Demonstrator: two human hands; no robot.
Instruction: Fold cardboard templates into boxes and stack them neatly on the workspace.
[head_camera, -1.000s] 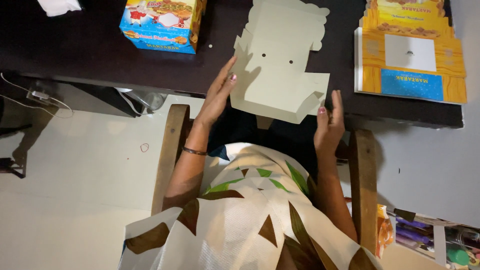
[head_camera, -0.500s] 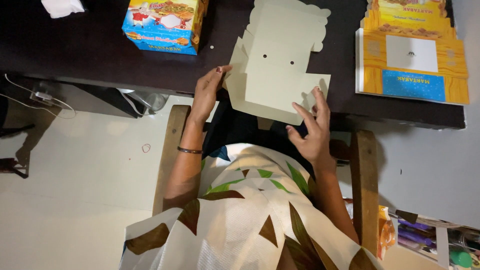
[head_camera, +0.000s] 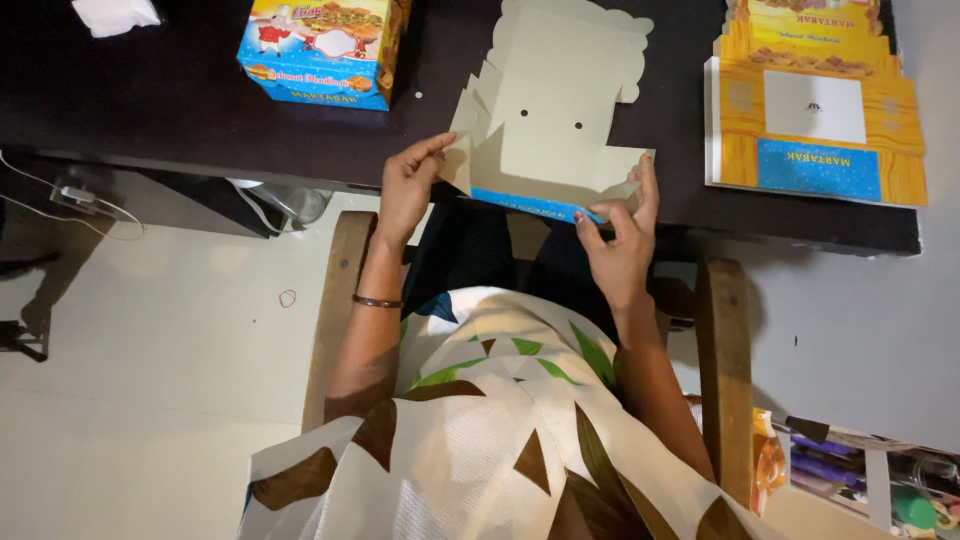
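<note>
Both hands have brought the flat carton blank (head_camera: 545, 120) down onto the dark table (head_camera: 180, 110), left hand (head_camera: 408, 185) pinching its corner flap, right hand (head_camera: 618, 240) now folding up the near edge.

Indoor scene under soft, even artificial light, viewed steeply from above.

The pale floor (head_camera: 170, 400) at lower left is brightest; the dark table (head_camera: 180, 110) across the top reflects little and shows no glare. A soft shadow falls under the table's near edge, another on the floor at far left. The cardboard sheet (head_camera: 545, 120) at upper centre is evenly lit and sharp. Focus holds throughout; straight edges bow slightly near the corners.
</note>
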